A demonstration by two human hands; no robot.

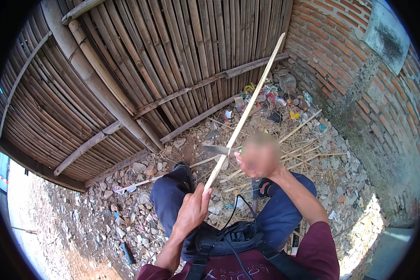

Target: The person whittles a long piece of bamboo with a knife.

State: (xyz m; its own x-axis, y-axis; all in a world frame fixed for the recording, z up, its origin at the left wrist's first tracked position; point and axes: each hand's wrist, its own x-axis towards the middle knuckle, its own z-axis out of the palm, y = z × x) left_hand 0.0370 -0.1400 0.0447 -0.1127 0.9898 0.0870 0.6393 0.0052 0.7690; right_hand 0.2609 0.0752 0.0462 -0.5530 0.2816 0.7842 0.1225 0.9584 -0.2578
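Observation:
A long, pale bamboo strip (247,112) slants up and away from me, its far end near the corner of the walls. My left hand (192,211) is closed round its near end, above my left knee. My right hand (259,156) grips a knife whose dark blade (215,150) points left and lies across the strip, a little beyond my left hand. Most of the right hand is blurred, so its finger positions and much of the knife's handle are unclear.
Cut bamboo pieces (303,126) and shavings lie on the stony ground beyond my knees. Litter (275,100) is heaped in the corner. A bamboo slat wall (172,51) rises ahead and left, a brick wall (336,60) right. A cable (240,197) loops over my lap.

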